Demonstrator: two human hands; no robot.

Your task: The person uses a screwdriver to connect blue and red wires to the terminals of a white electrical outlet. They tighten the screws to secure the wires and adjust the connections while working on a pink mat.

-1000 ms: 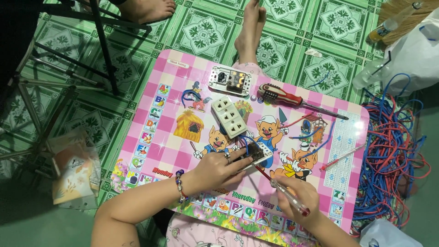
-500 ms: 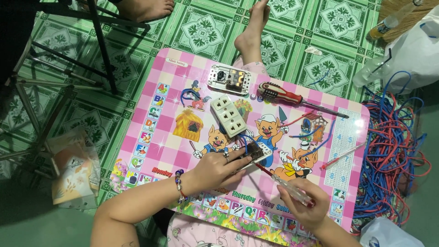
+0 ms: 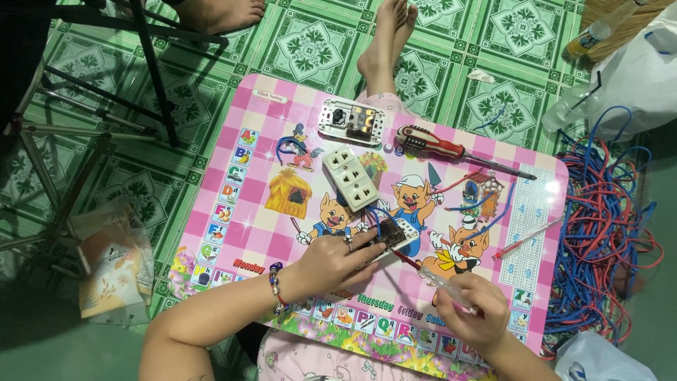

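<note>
**Screw-terminal work on a small socket module**

The left hand (image 3: 337, 259) presses a small white socket module (image 3: 393, 234) flat on the pink cartoon-printed table (image 3: 240, 212), fingers closed over it. The right hand (image 3: 471, 310) is wrapped around a clear-handled screwdriver (image 3: 431, 276), tip at the module's edge. This looks like tightening a wire terminal; next it needs a steady, seated tip. Blue wires seem to leave the module, though partly hidden. A triple outlet (image 3: 350, 176) lies just beyond.
</note>
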